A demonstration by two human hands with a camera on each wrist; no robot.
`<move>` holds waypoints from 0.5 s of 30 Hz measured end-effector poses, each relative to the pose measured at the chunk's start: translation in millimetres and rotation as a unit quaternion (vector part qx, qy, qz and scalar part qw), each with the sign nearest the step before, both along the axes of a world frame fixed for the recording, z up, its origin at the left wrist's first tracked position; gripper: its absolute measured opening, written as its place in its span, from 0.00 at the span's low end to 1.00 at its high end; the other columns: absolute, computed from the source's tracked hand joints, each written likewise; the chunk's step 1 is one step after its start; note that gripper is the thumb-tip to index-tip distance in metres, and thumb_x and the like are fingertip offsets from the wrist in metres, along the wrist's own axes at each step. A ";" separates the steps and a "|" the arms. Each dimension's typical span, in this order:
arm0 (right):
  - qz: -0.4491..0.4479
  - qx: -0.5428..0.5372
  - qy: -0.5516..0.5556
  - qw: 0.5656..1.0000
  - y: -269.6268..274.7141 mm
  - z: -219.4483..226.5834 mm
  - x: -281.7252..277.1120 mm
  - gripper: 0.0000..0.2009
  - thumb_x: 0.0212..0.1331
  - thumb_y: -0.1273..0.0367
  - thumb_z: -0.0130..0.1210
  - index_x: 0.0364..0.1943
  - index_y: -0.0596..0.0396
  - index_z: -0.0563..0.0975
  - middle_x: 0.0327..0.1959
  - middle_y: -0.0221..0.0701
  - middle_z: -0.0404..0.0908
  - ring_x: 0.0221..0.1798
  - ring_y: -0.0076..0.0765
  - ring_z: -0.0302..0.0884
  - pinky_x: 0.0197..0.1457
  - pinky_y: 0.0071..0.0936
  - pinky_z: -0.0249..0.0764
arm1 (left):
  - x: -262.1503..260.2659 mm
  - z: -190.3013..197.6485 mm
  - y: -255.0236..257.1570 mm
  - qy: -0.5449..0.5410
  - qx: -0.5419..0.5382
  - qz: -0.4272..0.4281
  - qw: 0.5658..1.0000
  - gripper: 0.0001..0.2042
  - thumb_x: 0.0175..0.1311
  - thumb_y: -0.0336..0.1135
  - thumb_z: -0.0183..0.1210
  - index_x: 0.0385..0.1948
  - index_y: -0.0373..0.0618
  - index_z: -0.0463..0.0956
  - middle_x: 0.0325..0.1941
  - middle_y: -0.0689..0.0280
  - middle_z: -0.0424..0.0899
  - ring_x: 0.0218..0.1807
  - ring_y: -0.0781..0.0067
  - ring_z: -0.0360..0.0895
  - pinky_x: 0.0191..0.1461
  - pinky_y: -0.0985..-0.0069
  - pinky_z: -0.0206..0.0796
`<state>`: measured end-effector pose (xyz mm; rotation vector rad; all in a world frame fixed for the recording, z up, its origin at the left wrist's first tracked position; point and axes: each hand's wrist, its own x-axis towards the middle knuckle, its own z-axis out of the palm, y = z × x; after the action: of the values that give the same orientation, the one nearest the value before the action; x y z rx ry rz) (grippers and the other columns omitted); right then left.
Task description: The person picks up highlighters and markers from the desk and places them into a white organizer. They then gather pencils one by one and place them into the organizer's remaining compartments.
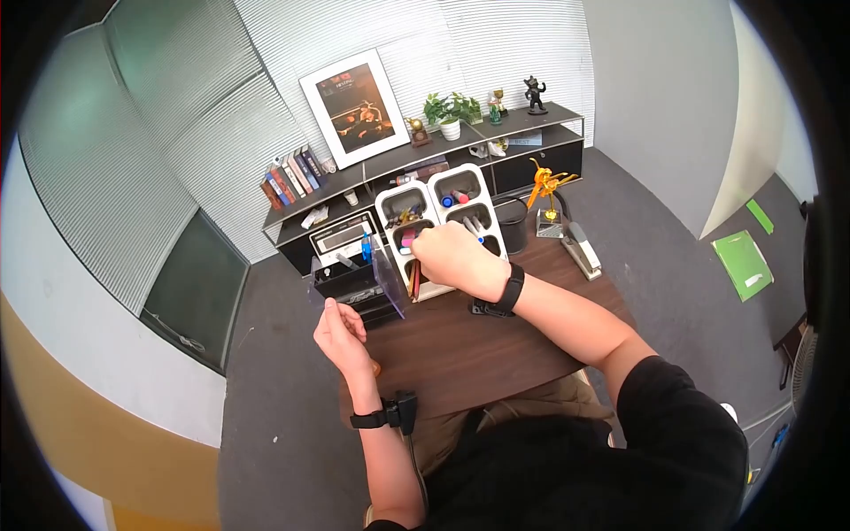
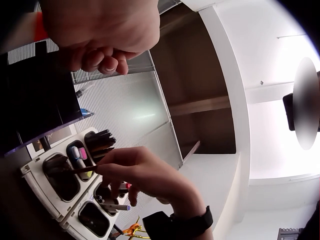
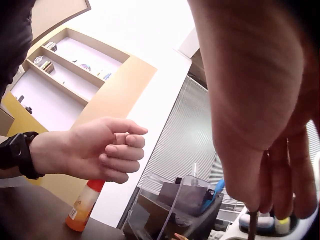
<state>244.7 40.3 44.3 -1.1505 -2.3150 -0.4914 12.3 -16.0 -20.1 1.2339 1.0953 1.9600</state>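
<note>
My right hand (image 1: 456, 257) reaches over a white organizer (image 1: 434, 290) with several dark compartments. Its thumb and fingers pinch a thin brown pencil-like stick (image 2: 82, 170), whose far end lies over one compartment in the left wrist view. Pink and white eraser-like pieces (image 2: 80, 153) and a white marker (image 2: 116, 206) sit in neighbouring compartments. My left hand (image 1: 341, 336) hovers above the desk's left side, fingers loosely curled and holding nothing. Below it in the right wrist view stands an orange bottle (image 3: 82, 207) with a red cap.
A clear plastic box (image 1: 390, 283) with dark sections stands left of the organizer, a blue pen (image 1: 367, 248) in it. Toward the right are a black bin-like cup (image 1: 513, 221), a golden figure trophy (image 1: 551, 186) and a stapler (image 1: 583, 250). Behind the desk runs a low shelf (image 1: 381, 168).
</note>
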 end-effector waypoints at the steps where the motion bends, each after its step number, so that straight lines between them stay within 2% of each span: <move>1: -0.005 0.017 0.005 1.000 -0.4 1.8 0.5 0.02 0.50 0.73 0.68 0.25 0.56 0.86 0.26 0.42 0.88 0.32 0.49 0.91 0.35 0.43 0.85 | 1.1 2.1 0.1 0.006 -0.004 0.006 1.000 0.28 0.90 0.48 0.49 0.21 0.45 0.76 0.14 0.73 0.72 0.15 0.88 0.65 0.20 0.83 0.50; 10: -0.014 0.060 0.056 0.997 -18.3 33.9 12.1 0.02 0.49 0.74 0.68 0.25 0.56 0.86 0.24 0.41 0.87 0.30 0.47 0.91 0.33 0.39 0.83 | 6.8 9.5 0.3 0.058 0.004 0.038 0.998 0.28 0.89 0.48 0.50 0.21 0.45 0.75 0.14 0.74 0.72 0.15 0.88 0.64 0.20 0.83 0.49; 14: -0.002 0.074 0.080 0.994 -41.7 57.3 24.4 0.03 0.53 0.73 0.67 0.26 0.56 0.86 0.24 0.41 0.87 0.30 0.48 0.90 0.34 0.41 0.83 | 8.3 10.5 1.0 0.059 0.008 0.034 0.998 0.28 0.89 0.47 0.50 0.20 0.45 0.75 0.14 0.74 0.71 0.15 0.88 0.64 0.20 0.83 0.48; 15: 0.005 0.077 0.098 0.992 -51.1 66.3 28.6 0.04 0.57 0.71 0.66 0.28 0.58 0.84 0.26 0.42 0.87 0.31 0.50 0.90 0.37 0.42 0.84 | 9.7 11.0 0.2 0.060 0.008 0.035 0.998 0.28 0.89 0.47 0.50 0.20 0.45 0.75 0.14 0.74 0.71 0.15 0.88 0.64 0.20 0.83 0.48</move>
<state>273.3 -10.8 110.6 -1.0621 -2.0762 -0.5185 22.1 -15.8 -9.2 1.3535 1.1974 1.9716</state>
